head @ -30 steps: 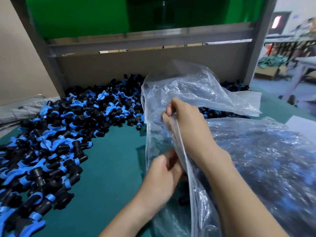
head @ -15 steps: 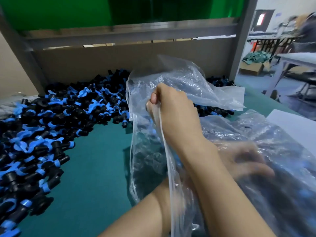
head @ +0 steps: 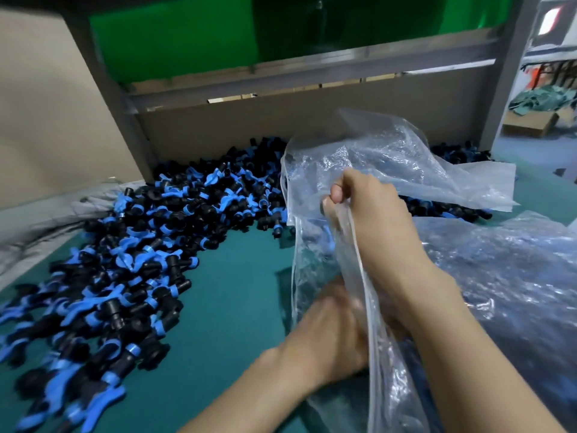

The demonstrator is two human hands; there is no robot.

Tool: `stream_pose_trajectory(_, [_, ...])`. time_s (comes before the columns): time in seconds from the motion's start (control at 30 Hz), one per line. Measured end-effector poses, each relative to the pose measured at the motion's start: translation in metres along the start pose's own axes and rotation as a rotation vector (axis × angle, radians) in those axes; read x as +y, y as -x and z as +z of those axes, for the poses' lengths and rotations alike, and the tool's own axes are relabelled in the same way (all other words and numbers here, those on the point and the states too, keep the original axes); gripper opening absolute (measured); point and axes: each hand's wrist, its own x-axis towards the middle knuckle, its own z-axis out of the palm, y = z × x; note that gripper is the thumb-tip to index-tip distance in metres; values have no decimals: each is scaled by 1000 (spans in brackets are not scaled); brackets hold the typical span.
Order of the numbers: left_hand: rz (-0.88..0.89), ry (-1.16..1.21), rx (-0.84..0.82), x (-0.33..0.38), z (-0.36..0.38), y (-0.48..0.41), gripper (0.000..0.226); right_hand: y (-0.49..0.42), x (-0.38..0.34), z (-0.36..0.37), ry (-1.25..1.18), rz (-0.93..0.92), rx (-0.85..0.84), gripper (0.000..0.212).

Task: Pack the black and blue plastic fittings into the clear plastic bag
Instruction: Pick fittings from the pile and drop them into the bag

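Looking down through the head camera, I see the right hand (head: 371,220) up high in the middle. Its fingers are curled tight round the top edge of the clear bag (head: 359,157). The bag hangs down from that hand to the green table (head: 224,307), and its loose top flops back and to the right.

The left hand (head: 327,335) is lower down, right against the side of the bag, just under the right wrist. It is blurry and partly behind the plastic, so I cannot tell if it is holding the bag or only touching it.

The black and blue fittings (head: 150,260) lie in a big pile on the table, to the left of the bag. The pile curves round behind the bag along a brown cardboard wall (head: 312,126), and a few more peek out on the far right.

On the right, a second crinkly bag (head: 515,276) lies on the table, next to the right arm. Dark and blue shapes show through it.

Above the cardboard I see a grey metal bar (head: 312,73) and a green panel (head: 218,35).
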Motion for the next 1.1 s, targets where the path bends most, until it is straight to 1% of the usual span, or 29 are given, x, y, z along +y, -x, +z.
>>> stream_pose_trajectory(0.03, [47,-67,68,-6,-2,1,12,-1,1,1,-8,7,1,17])
stream_pose_trajectory(0.07, [33,-151,110,-16,-9,4,16,-1,2,2,-8,18,-2,17])
stream_pose_trajectory(0.1, [-25,-246,149,-29,-17,10,16,-1,3,4,-3,31,-12,17])
stream_pose_trajectory(0.13, [-128,-343,182,-42,-29,15,16,0,5,6,7,41,-27,17])
stream_pose_trajectory(0.2, [-313,-547,189,-64,-59,25,17,2,8,10,23,52,-64,17])
stream_pose_trajectory(0.23, [-427,-669,149,-75,-73,29,19,3,10,12,27,55,-82,18])
stream_pose_trajectory(0.3, [-667,-914,-11,-96,-103,37,30,6,13,15,34,62,-97,20])
stream_pose_trajectory(0.37, [-887,-1105,-169,-106,-134,44,39,6,16,17,43,76,-89,20])
stream_pose_trajectory(0.43, [-1015,-1190,-256,-107,-157,53,41,6,17,18,55,84,-85,19])
stream_pose_trajectory(0.53, [-1160,-1140,-390,-108,-174,62,44,5,18,20,60,94,-91,18])
stream_pose_trajectory(0.57, [-1176,-1130,-428,-108,-175,65,44,5,18,21,59,95,-95,18])
stream_pose_trajectory(0.63, [-1173,-1133,-452,-108,-172,69,43,6,18,22,57,94,-99,19])
stream_pose_trajectory(0.7, [-1168,-1142,-432,-110,-170,71,42,6,18,22,56,94,-99,20])
stream_pose_trajectory(0.83, [-1184,-1206,-396,-114,-169,73,34,6,17,20,50,91,-101,19])
stream_pose_trajectory(0.93, [-1112,-1275,-382,-116,-170,76,35,6,17,20,37,86,-96,20])
stream_pose_trajectory(0.97, [-1048,-1295,-332,-115,-171,77,33,6,17,20,33,85,-95,21])
stream_pose_trajectory(1.0, [-973,-1273,-238,-115,-171,78,29,6,17,20,30,87,-96,21])
stream_pose_trajectory(1.03, [-898,-1182,-102,-114,-169,78,28,6,18,20,26,90,-97,20])
stream_pose_trajectory(1.07, [-845,-1019,48,-112,-164,76,29,5,19,20,24,92,-98,20])
stream_pose_trajectory(1.1, [-821,-798,204,-107,-156,72,29,5,19,21,27,93,-99,20])
